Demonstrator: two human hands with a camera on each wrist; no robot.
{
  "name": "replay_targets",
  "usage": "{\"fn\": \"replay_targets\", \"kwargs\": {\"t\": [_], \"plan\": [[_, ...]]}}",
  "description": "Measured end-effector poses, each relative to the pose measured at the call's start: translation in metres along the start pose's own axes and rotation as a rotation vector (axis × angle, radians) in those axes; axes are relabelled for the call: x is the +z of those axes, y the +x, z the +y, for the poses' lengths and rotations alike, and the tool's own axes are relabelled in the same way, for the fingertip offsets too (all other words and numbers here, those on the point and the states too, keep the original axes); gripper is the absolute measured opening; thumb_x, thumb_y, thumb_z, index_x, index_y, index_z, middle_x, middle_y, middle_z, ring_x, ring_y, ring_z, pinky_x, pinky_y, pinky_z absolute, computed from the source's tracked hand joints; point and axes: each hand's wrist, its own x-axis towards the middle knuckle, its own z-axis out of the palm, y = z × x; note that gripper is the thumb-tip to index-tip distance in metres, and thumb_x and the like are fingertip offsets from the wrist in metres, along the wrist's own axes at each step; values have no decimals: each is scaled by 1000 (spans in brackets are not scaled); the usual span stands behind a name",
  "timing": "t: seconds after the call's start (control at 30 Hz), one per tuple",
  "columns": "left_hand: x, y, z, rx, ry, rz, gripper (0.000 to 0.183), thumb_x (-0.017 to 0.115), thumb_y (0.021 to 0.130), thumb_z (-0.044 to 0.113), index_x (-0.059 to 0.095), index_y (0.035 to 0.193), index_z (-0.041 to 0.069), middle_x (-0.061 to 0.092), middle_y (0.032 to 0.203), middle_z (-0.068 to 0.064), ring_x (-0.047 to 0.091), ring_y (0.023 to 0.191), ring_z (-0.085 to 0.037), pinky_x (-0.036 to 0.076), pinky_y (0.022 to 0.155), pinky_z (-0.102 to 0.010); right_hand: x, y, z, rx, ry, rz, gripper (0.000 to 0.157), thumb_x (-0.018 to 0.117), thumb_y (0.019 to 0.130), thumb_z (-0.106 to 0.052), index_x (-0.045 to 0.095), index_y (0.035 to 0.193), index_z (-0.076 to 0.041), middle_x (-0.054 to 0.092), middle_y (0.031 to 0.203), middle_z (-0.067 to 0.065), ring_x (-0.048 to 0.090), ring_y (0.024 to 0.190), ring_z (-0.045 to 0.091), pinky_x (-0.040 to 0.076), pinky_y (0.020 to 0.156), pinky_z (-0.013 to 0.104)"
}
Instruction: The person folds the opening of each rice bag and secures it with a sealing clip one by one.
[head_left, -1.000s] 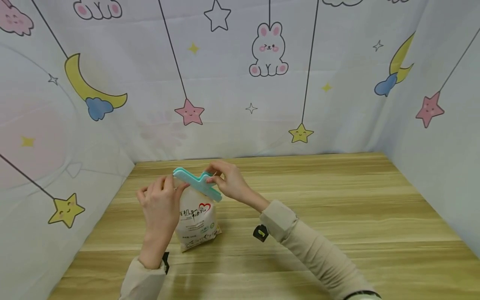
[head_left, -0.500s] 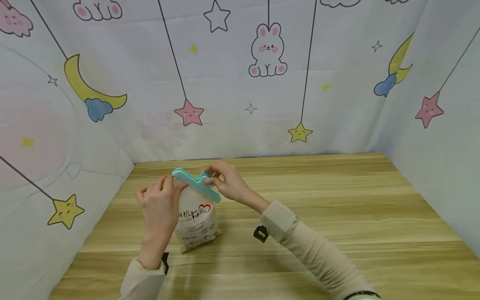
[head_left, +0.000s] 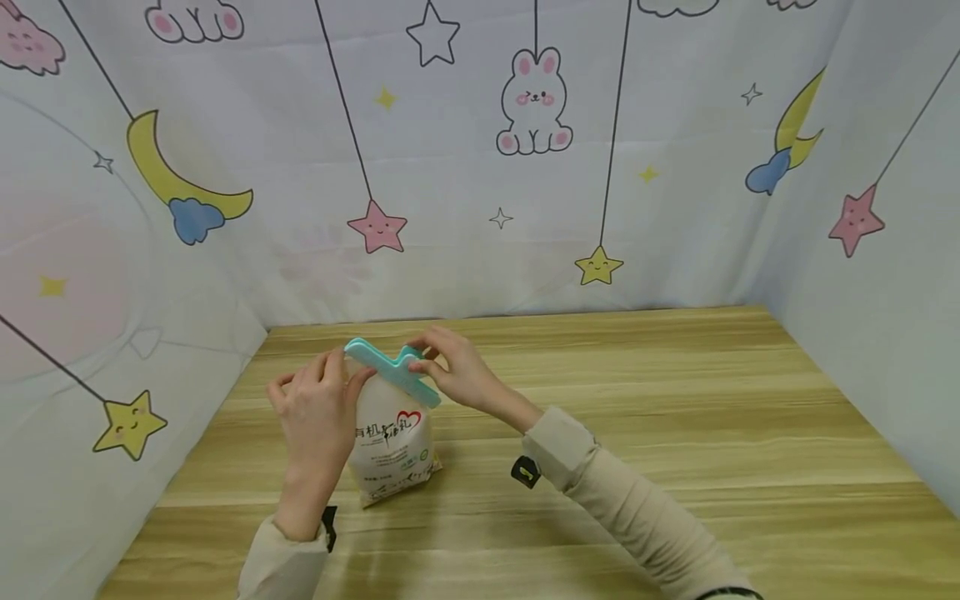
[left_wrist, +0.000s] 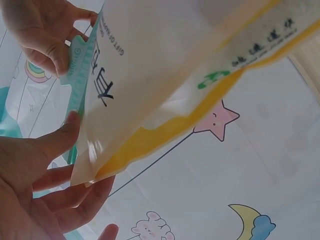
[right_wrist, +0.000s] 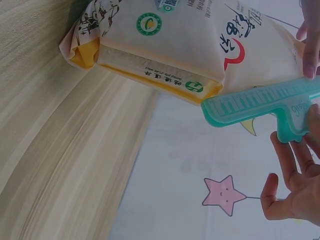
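Note:
A cream-white packaging bag [head_left: 392, 454] with dark lettering, a red heart and yellow side edges stands on the table at left of centre. A long turquoise bag clip [head_left: 390, 369] lies slanted across its top. My left hand [head_left: 313, 412] pinches the bag's upper left corner, thumb near the clip's end and fingers behind the bag in the left wrist view. My right hand [head_left: 463, 372] pinches the clip's handle [right_wrist: 295, 122] between thumb and fingers. In the right wrist view the clip's far end [right_wrist: 215, 112] sits by the bag's yellow-edged side.
The wood-grain table [head_left: 637, 417] stretches to the right of the bag. White fabric walls [head_left: 450, 275] printed with stars, moons and rabbits enclose it at the back and both sides. A black strap piece [head_left: 526, 472] hangs beside the right sleeve.

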Motion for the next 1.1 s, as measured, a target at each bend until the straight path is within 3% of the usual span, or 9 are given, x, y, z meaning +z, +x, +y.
{"fn": "replay_targets", "kwargs": {"t": [0.23, 0.5, 0.93, 1.1], "plan": [[0, 4, 1, 10, -12, 2, 47, 69, 71, 28, 59, 106, -2, 65, 92, -22, 62, 75, -37, 34, 77, -52, 1, -3, 3, 6, 11, -22, 30, 54, 88, -17, 55, 115, -6, 59, 107, 8, 59, 93, 19, 49, 82, 32], [2, 8, 4, 40, -17, 5, 47, 69, 72, 29, 59, 107, 0, 65, 93, -21, 61, 77, -36, 33, 77, -51, 2, -6, 8, 42, 35, -77, 35, 48, 91, -22, 48, 124, -11, 59, 112, 9, 59, 94, 19, 48, 79, 27], [0, 14, 7, 136, 21, -18, 43, 69, 73, 28, 61, 104, 0, 65, 95, -18, 60, 79, -35, 35, 78, -51, 9, -15, 15, 52, 43, -78, 42, 50, 91, -20, 40, 130, -11, 62, 99, 11, 61, 84, 19, 50, 69, 22], [1, 16, 7, 170, 25, -37, 41, 69, 72, 28, 61, 104, 4, 64, 98, -16, 61, 81, -34, 36, 79, -51, 12, -17, 17, 92, 54, -81, 46, 53, 89, -19, 37, 131, -11, 62, 96, 10, 61, 85, 19, 48, 68, 23]]}}
